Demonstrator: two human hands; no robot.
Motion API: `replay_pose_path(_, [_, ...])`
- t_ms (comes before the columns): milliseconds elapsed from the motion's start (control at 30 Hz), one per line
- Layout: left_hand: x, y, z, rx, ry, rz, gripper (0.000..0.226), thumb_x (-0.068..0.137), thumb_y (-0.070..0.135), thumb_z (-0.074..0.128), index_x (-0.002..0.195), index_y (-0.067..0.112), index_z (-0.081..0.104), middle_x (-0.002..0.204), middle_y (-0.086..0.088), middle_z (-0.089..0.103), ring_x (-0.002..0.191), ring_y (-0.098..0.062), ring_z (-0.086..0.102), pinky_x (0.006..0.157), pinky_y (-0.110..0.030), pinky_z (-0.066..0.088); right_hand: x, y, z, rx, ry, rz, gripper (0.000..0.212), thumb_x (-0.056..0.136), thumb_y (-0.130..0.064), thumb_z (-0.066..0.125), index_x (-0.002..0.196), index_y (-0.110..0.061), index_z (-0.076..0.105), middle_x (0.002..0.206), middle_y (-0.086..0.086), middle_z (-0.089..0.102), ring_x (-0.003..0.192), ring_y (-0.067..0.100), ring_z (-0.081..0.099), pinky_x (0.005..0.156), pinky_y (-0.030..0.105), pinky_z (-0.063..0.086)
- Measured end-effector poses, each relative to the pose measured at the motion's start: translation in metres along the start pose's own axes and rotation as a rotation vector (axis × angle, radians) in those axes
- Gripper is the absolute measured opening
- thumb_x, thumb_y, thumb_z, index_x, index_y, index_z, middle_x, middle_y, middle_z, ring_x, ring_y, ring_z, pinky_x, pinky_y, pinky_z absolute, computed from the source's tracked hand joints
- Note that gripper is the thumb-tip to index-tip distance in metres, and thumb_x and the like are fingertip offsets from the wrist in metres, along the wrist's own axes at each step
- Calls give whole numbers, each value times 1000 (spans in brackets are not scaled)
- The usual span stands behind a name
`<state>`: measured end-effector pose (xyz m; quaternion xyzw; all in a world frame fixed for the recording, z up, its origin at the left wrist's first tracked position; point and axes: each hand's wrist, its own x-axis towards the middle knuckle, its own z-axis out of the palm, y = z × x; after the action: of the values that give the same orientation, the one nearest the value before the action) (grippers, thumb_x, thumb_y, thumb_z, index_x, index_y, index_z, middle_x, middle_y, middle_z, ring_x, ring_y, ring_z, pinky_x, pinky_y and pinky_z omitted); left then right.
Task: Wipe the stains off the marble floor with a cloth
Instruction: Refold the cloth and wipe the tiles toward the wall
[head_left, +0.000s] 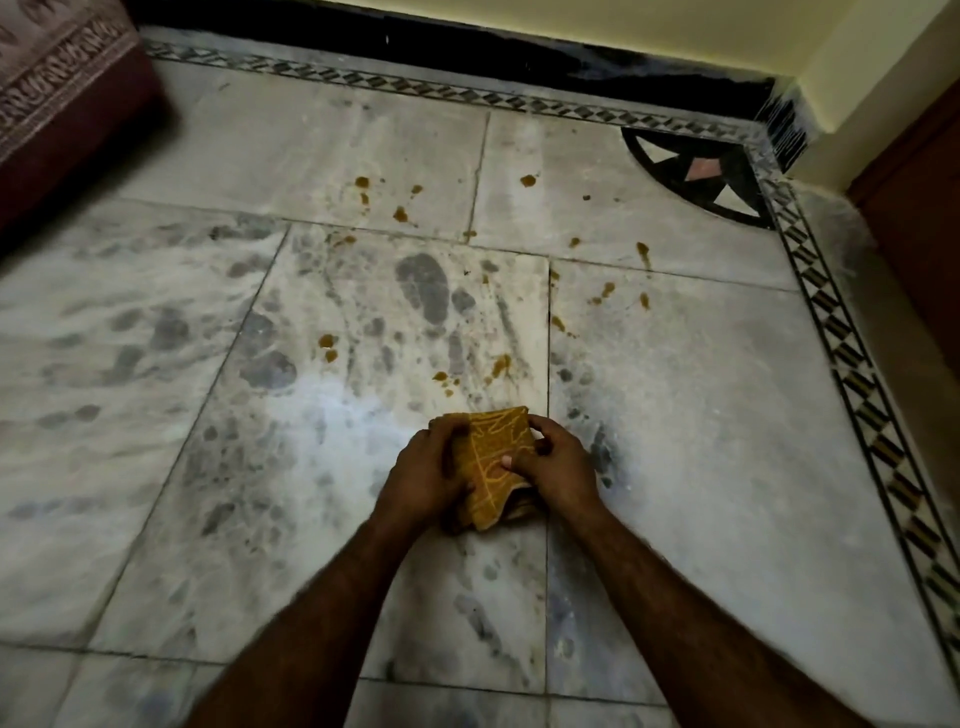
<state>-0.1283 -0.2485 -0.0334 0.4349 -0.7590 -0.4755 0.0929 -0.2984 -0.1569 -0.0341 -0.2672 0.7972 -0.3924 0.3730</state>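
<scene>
Head view: left hand (423, 475) and right hand (558, 467) together grip the folded mustard cloth (493, 457); he'd best press flat, sweeping toward the nearest brown stains (447, 379).

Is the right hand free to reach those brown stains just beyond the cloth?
Probably yes. The stains lie on bare floor just ahead of the right hand, nothing between; it grips the cloth together with the left hand.
</scene>
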Motion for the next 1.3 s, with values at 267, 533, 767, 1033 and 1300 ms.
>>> replay_pose_path(267, [-9, -21, 7, 440, 158, 72, 67, 95, 59, 40, 149, 19, 46, 147, -16, 49, 128, -36, 53, 101, -46, 48, -11, 0, 38, -828, 383, -614, 48, 88, -34, 59, 128, -10, 66, 125, 19, 67, 110, 39, 64, 92, 51, 56])
replay_pose_path(533, [0, -71, -11, 723, 214, 188, 65, 104, 45, 25, 150, 2, 43, 156, -18, 42, 143, -32, 41, 116, -43, 20, -22, 36, 72, -1040, 152, -598, 75, 104, -63, 27, 159, -13, 35, 164, 21, 32, 152, 38, 30, 120, 56, 30])
replay_pose_path(767, [20, -95, -31, 783, 155, 164, 76, 103, 59, 19, 154, 6, 35, 162, -14, 32, 149, -27, 33, 123, -39, 7, -12, 43, 75, -1027, 236, -641, 73, 102, -60, 35, 158, -13, 36, 165, 19, 29, 153, 39, 28, 117, 59, 35])
replay_pose_path(1033, [27, -102, -27, 791, 211, 237, 70, 105, 51, 17, 154, 6, 36, 163, -14, 32, 149, -26, 34, 120, -44, 22, 26, 9, 102, -1032, 252, -577, 72, 100, -53, 39, 159, -12, 33, 165, 20, 30, 153, 38, 28, 119, 58, 30])
replay_pose_path(1300, [46, -101, -25, 788, 275, 289, 69, 102, 48, 30, 154, 3, 34, 163, -14, 29, 151, -27, 30, 120, -48, 24, 32, 20, 80, -1039, 324, -455, 66, 103, -51, 29, 159, -17, 33, 166, 16, 30, 152, 35, 31, 119, 55, 26])
